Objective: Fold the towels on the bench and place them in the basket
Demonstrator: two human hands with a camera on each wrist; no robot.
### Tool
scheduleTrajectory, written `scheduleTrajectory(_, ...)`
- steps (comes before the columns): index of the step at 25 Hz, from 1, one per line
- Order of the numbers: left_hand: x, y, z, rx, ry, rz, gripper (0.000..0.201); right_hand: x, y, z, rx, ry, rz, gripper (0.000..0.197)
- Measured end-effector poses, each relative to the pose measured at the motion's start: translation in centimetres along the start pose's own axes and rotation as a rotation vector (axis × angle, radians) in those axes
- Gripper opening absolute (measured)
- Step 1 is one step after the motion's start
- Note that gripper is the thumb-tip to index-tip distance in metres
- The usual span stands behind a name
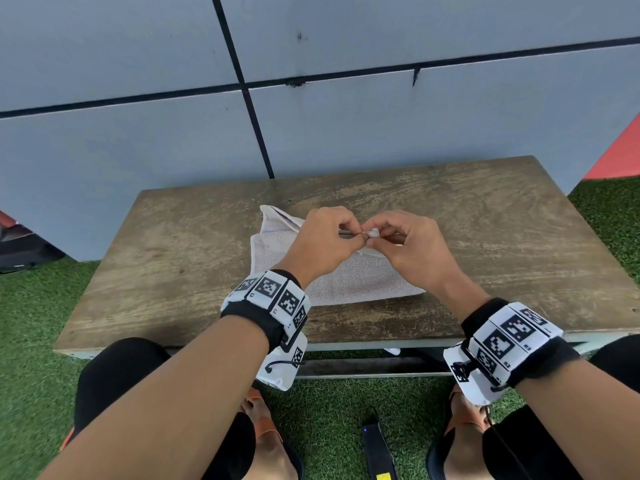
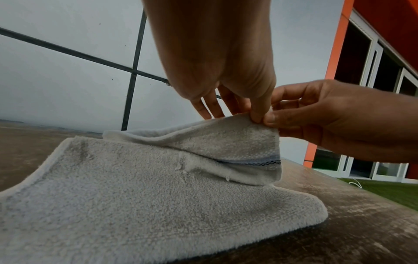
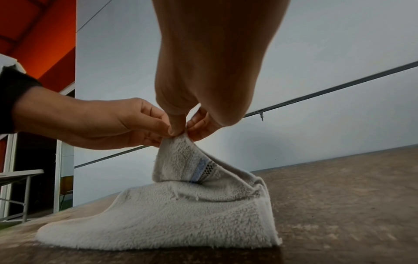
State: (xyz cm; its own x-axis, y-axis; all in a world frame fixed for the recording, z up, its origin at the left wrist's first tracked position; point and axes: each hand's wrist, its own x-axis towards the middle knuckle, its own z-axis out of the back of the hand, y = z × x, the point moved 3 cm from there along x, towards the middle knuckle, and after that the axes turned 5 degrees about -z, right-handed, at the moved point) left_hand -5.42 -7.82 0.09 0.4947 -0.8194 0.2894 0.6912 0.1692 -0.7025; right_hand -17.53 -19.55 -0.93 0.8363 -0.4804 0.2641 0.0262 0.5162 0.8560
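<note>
A small white terry towel [image 1: 349, 282] with a blue stripe lies partly folded on the worn wooden bench [image 1: 173, 258]. Its upper layer is lifted off the bench at one corner, where both hands meet. My left hand [image 1: 323, 242] pinches that raised corner between thumb and forefinger, and my right hand [image 1: 403, 242] pinches the same corner from the other side. The left wrist view shows the towel [image 2: 140, 200], my left hand [image 2: 246, 100] and right hand [image 2: 321, 116] at the corner. The right wrist view shows the towel [image 3: 185, 221], right hand [image 3: 185, 110] and left hand [image 3: 101, 123]. No basket is in view.
A grey tiled wall [image 1: 138, 143] stands right behind the bench. Green artificial turf [image 1: 31, 341] surrounds it. A dark flat device [image 1: 377, 452] lies on the turf between my feet. Bare bench surface stretches left and right of the towel.
</note>
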Motion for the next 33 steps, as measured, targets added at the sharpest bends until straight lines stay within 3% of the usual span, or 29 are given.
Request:
scheduleTrajectory(3,-0.2,0.3,0.1,-0.033,0.086,0.007,0.01,0.0,0.2,0.7,-0.03,-0.008,0.065,0.016)
scheduleTrajectory(7,-0.5,0.7,1.4,0.061,0.187,-0.009,0.016,0.1,0.7,3.0,0.141,-0.037,0.029,0.016)
scheduleTrajectory(12,-1.1,2.0,4.9,0.084,0.166,0.005,0.008,1.0,0.8,5.9,0.236,-0.141,0.004,0.018)
scheduleTrajectory(15,-1.4,3.1,7.0,0.137,0.155,0.016,0.014,1.5,1.1,7.1,0.243,-0.195,-0.018,0.018)
scheduleTrajectory(19,-2.4,3.6,8.6,0.351,0.203,-0.139,0.015,2.2,2.6,8.4,0.27,-0.251,-0.006,0.019)
scheduleTrajectory(28,-3.3,2.5,12.6,0.289,0.115,-0.186,0.018,3.6,3.4,11.2,0.19,-0.342,-0.074,0.017)
scheduleTrajectory(33,-2.8,1.6,14.8,0.015,-0.029,-0.027,0.014,4.1,3.7,12.0,0.116,-0.361,-0.132,0.018)
